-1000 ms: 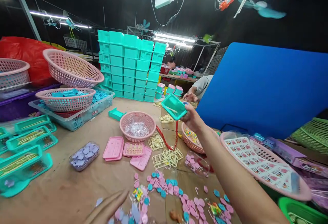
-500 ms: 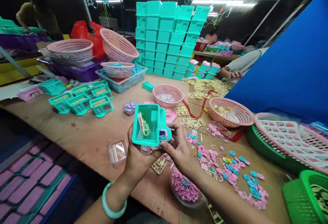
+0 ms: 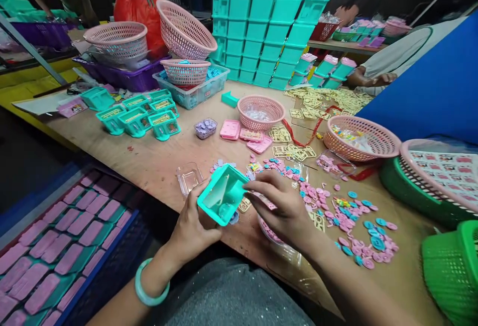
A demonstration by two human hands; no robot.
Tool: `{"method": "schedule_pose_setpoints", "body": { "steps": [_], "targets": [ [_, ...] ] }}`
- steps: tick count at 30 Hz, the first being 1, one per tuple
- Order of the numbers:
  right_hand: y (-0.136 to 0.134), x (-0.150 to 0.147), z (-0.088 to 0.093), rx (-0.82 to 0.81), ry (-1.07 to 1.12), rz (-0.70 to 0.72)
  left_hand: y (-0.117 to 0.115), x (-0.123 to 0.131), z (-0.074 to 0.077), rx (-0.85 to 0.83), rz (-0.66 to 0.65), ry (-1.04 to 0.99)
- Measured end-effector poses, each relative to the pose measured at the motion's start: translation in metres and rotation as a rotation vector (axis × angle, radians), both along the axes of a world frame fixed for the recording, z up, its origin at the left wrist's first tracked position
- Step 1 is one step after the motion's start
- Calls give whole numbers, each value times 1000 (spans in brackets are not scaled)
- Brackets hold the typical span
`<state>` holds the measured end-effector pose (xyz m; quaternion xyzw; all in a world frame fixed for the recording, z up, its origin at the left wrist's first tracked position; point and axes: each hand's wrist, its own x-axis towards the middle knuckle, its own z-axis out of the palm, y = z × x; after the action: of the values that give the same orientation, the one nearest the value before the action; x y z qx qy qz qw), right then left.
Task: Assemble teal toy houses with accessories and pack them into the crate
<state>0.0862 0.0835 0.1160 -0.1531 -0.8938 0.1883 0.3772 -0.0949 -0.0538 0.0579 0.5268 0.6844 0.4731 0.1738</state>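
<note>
My left hand (image 3: 194,226) grips a small teal plastic box (image 3: 209,211) from its left side and underneath, with the open top tilted toward me. Inside the box lie a flat, pale piece and a clear bag-like piece, not plain to see. At the box's right rim are the bent fingertips of my right hand (image 3: 280,206), drawn together; whatever they pinch is hidden. Below that hand, partly covered, stands a clear round tub (image 3: 278,239) of pink pieces. A clear, empty-looking plastic tray (image 3: 188,176) lies left of the box.
Pink and blue round pieces (image 3: 347,216) lie scattered at right. Filled teal boxes (image 3: 136,122) stand at left, before tall stacked teal boxes (image 3: 261,22). Pink baskets (image 3: 261,112) and cream frames (image 3: 293,152) spread behind. A crate of pink-lidded boxes (image 3: 67,236) sits lower left. Someone's hand (image 3: 373,79) rests far right.
The view has tipped downward. My right hand has shifted from holding the box's side to its right rim, fingers drawn together. The box has turned in my left hand.
</note>
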Motion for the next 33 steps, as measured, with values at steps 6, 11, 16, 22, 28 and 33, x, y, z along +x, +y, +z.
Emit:
{"method": "schedule_pose_setpoints", "body": {
  "steps": [6,11,16,22,28,33],
  "targets": [
    [15,-17,12,191,-296,147,1,-7,-2,33,-99,98],
    [9,-11,15,84,-331,183,-8,-12,-7,-103,-111,-83],
    [-5,-14,12,-13,-454,375,-17,-18,-19,-173,-162,-114],
    [-14,-23,-10,-83,-465,381,-16,-16,-27,-217,-219,-112],
    [10,-12,-18,-529,-13,215,-12,-18,-28,-210,-178,-158],
    [35,-13,-44,-1210,424,-121,-11,-21,-42,-302,-129,-146]
  ]
}}
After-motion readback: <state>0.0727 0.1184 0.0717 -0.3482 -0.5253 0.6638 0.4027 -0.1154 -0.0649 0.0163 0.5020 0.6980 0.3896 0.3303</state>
